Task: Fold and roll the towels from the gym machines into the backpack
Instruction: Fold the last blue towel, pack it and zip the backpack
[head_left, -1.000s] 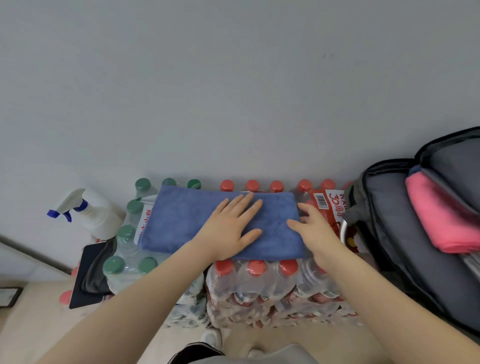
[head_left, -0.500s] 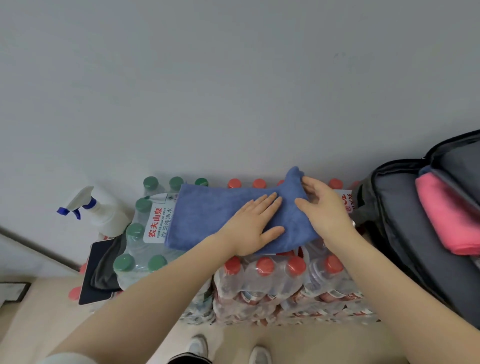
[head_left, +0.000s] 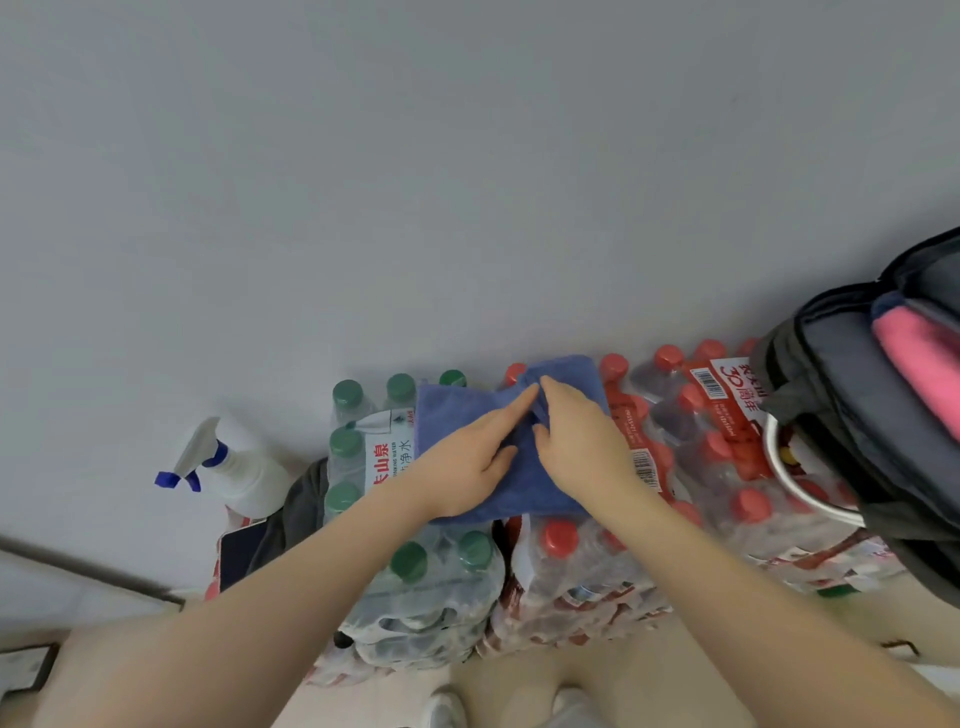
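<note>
Blue microfibre towel (head_left: 457, 415) lies on shrink-wrapped bottle packs (head_left: 571, 561); left hand (head_left: 467, 457) presses flat at nine o'clock, anchoring it, while right hand (head_left: 576, 441) pinches the fold.

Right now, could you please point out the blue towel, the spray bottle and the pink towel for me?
blue towel (head_left: 457, 415): head view, on its flat left part.
spray bottle (head_left: 249, 475): head view, on its white body.
pink towel (head_left: 917, 358): head view, on its exposed middle inside the backpack.

Plain grey wall (head_left: 415, 182) w/ beige floor (head_left: 519, 670).
</note>
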